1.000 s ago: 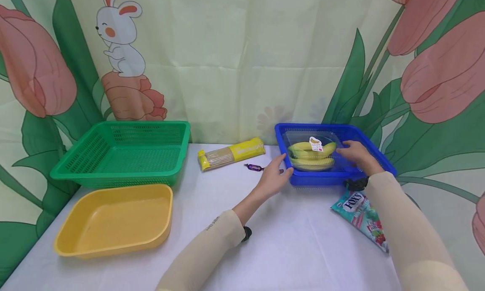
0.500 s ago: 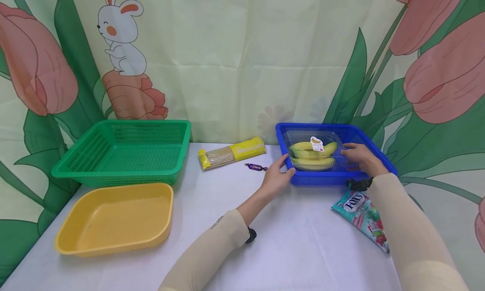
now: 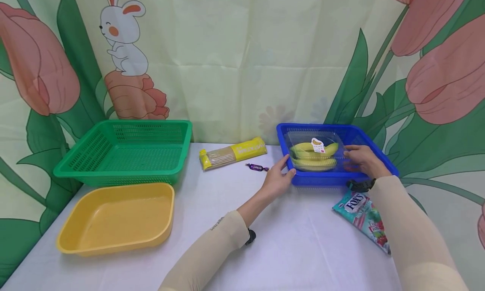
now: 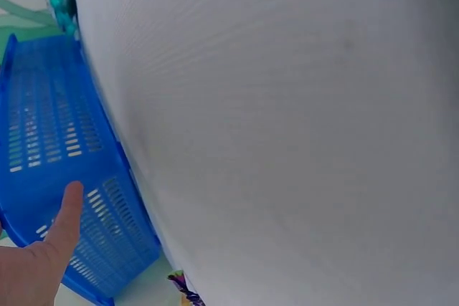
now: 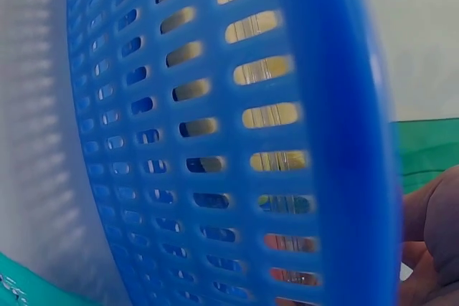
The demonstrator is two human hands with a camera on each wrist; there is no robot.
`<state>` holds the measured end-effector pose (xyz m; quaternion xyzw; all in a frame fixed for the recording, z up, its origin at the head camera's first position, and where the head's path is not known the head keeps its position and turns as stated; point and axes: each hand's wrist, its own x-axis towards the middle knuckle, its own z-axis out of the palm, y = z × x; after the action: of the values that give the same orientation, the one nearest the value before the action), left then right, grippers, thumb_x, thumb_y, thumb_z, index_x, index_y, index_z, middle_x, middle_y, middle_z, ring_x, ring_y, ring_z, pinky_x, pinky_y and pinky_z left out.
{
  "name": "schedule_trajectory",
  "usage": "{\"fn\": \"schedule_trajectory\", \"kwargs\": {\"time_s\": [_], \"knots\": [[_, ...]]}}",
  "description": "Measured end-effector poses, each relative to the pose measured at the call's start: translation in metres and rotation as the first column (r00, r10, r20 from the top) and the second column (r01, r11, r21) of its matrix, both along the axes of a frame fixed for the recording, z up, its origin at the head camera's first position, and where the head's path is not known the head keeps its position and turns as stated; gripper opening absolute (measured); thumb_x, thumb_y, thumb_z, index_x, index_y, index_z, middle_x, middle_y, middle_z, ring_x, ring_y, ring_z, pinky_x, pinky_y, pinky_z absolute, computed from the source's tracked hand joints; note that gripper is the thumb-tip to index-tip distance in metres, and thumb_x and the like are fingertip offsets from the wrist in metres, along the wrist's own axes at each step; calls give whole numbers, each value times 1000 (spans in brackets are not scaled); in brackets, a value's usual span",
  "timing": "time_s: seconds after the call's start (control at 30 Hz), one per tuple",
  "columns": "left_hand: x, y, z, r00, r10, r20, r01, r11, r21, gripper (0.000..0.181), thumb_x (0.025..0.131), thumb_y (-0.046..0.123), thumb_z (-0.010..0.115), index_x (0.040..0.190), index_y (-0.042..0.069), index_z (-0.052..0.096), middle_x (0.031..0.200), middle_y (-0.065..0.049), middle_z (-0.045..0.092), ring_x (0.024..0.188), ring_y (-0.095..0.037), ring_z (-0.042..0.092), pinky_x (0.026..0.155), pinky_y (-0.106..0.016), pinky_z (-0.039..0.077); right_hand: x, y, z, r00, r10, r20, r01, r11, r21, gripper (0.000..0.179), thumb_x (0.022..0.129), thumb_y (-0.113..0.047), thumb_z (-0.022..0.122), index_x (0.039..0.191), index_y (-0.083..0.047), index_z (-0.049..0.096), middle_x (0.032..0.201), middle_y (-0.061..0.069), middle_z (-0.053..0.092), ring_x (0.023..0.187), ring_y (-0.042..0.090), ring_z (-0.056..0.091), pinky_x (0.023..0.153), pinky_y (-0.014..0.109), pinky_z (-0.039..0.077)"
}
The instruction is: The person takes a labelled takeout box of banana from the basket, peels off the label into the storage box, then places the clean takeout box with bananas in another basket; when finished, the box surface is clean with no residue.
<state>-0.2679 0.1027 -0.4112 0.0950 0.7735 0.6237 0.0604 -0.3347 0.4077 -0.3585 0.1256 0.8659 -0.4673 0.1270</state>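
A clear plastic box of bananas [image 3: 315, 160] with a white label lies in the left part of the blue basket [image 3: 318, 180]. My left hand [image 3: 278, 179] is at the basket's front left corner, its thumb straight against the outer wall in the left wrist view. Inside the basket, my right hand [image 3: 363, 158] has its fingertips at the right end of the banana box. What its thumb and lower fingers touch is hidden. A small reddish patch shows below that hand. The right wrist view looks mostly at the slotted basket wall [image 5: 172, 148].
On the white table lie a yellow noodle packet [image 3: 233, 153], a purple wrapped candy [image 3: 257, 167] and a teal FOX'S candy bag [image 3: 361, 217], partly behind the right sleeve. A green basket [image 3: 132, 178] and a yellow tray [image 3: 117, 249] stand at the left.
My right hand has slid slightly right along the end of the banana box. The box keeps its place in the basket, and the left hand stays at the corner.
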Motion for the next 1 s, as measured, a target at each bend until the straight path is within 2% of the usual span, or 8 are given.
{"fn": "schedule_trajectory", "kwargs": {"time_s": [0.23, 0.43, 0.57, 0.67, 0.73, 0.83, 0.9, 1.0], "knots": [[1, 0, 0, 1000, -1, 4, 1, 1000, 4, 60, 109, 24, 59, 165, 21, 38, 166, -10, 49, 140, -37, 61, 116, -44, 53, 2, 0, 0, 1000, -11, -9, 11, 1000, 11, 60, 115, -19, 31, 169, -2, 10, 172, 36, 15, 152, 54, 39, 121, 57, 45], [1, 0, 0, 1000, 6, 3, -6, 1000, -9, 60, 109, 24, 59, 165, 22, 39, 165, -9, 50, 139, -34, 63, 114, -44, 54, 4, 3, 2, 999, -15, -31, 16, 1000, 16, 60, 115, -20, 33, 169, -2, 13, 171, 36, 19, 149, 52, 45, 110, 48, 57], [0, 0, 0, 1000, 11, -6, -11, 1000, -15, 60, 109, 24, 59, 165, 21, 39, 165, -10, 50, 138, -35, 63, 114, -44, 54, 4, 4, 3, 998, -22, -62, 24, 999, 33, 60, 114, -18, 35, 168, -1, 18, 169, 36, 25, 127, 38, 65, 98, 39, 64], [1, 0, 0, 1000, 12, -11, -12, 1000, -15, 60, 109, 24, 59, 165, 21, 39, 164, -10, 50, 138, -35, 63, 115, -43, 53, 7, 4, 6, 996, -28, -88, 32, 998, 46, 59, 114, -18, 35, 167, 0, 20, 167, 37, 29, 117, 30, 69, 94, 36, 65], [1, 0, 1, 1000, 9, -13, -9, 1000, -11, 60, 109, 24, 59, 165, 21, 39, 164, -10, 50, 138, -35, 63, 115, -43, 53, 10, 3, 9, 994, -35, -100, 39, 999, 37, 59, 114, -19, 34, 167, 1, 20, 168, 37, 27, 124, 37, 66, 97, 38, 64], [2, -1, 1, 1000, 4, -22, -4, 1000, -3, 60, 109, 23, 60, 165, 20, 39, 164, -11, 50, 138, -35, 64, 115, -42, 53, 15, 1, 15, 993, -52, -106, 54, 998, 17, 59, 115, -21, 32, 168, 0, 17, 170, 37, 22, 143, 50, 50, 102, 41, 62], [3, -2, 0, 1000, 0, -28, 0, 1000, 7, 60, 109, 22, 60, 165, 19, 39, 164, -13, 50, 137, -35, 64, 114, -42, 54, 18, 0, 19, 992, -60, -114, 61, 998, 9, 60, 115, -24, 32, 169, -2, 16, 170, 36, 21, 147, 52, 45, 103, 41, 62], [2, -2, 0, 999, -3, -40, 4, 1000, 17, 61, 109, 21, 60, 165, 17, 39, 164, -14, 50, 137, -35, 64, 114, -41, 54, 22, -1, 24, 989, -62, -134, 63, 998, 7, 61, 115, -27, 31, 169, -3, 15, 170, 36, 23, 147, 52, 46, 100, 37, 63]]}}
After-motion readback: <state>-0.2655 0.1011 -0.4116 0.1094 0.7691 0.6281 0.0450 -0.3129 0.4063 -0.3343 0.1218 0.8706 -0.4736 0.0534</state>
